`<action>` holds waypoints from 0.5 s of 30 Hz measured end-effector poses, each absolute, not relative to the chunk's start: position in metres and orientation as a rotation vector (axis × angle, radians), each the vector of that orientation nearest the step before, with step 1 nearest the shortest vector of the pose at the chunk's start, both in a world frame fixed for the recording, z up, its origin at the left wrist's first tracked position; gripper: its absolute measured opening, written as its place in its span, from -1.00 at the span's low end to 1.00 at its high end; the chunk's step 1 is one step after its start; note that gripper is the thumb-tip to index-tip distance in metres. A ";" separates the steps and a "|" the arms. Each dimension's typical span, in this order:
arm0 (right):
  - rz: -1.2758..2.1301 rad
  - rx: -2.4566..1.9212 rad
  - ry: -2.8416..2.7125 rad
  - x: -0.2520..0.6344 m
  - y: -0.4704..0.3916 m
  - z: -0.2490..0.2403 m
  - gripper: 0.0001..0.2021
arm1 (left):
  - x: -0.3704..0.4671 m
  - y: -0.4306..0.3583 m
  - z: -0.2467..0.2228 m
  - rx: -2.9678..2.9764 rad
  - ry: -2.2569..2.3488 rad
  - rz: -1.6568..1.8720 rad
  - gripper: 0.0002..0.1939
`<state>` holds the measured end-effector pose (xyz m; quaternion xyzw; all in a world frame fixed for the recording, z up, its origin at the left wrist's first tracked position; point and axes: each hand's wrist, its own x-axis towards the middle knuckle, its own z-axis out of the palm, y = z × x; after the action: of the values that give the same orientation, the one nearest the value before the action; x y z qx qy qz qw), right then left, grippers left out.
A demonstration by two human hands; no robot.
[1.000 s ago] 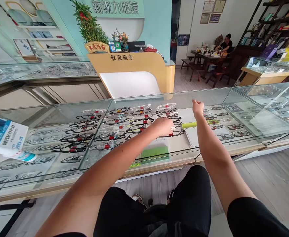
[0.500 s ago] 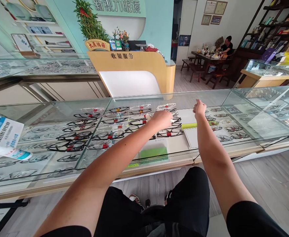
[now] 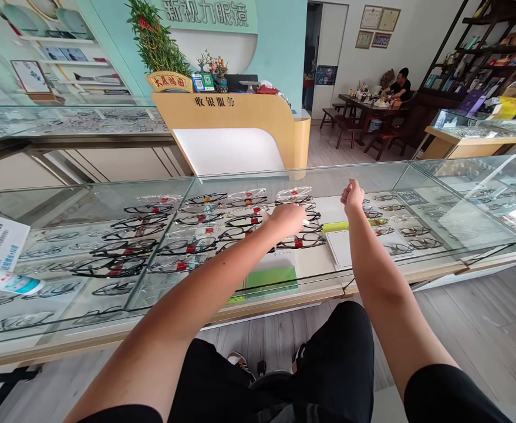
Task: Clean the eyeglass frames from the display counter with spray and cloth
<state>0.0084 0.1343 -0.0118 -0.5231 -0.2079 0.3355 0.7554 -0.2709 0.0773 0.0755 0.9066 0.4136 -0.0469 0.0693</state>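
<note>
My left hand (image 3: 287,220) is closed over the glass-topped display case (image 3: 350,276), above rows of eyeglasses. Bits of a small white cloth (image 3: 306,222) show at its edges; most of it is hidden under the palm and fingers. To its right, my right hand (image 3: 353,195) makes a fist near the far side of the glass top, and nothing shows in it. Dark-framed eyeglasses (image 3: 300,241) with a red tag lie under the glass just below my left hand. A white flat box (image 3: 339,249) lies inside the case near my right forearm.
At the left end a white bottle (image 3: 9,282) and a printed card (image 3: 2,242) are on the glass. A green pad (image 3: 272,279) lies inside the case. Beyond stands a wooden cashier counter (image 3: 235,111). A person (image 3: 401,87) sits at a far table.
The view has shifted slightly, so most of the scene sits a little further left. Both hands keep nearly the same places and stay closed.
</note>
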 end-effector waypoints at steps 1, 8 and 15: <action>0.735 -1.141 -0.458 0.008 0.134 -0.012 -0.44 | -0.272 0.076 0.079 2.736 1.236 -0.124 -0.91; 0.767 -1.145 -0.482 0.006 0.129 -0.011 -0.49 | -0.301 0.078 0.101 2.611 1.116 0.248 -0.81; 0.802 -1.163 -0.505 0.004 0.129 -0.010 -0.44 | -0.381 0.108 0.095 2.088 0.926 1.050 -0.61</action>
<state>0.0037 0.1290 -0.0102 -0.5284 -0.2296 0.3643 0.7317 -0.3812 0.1079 0.0945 0.7901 0.3503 0.3972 0.3087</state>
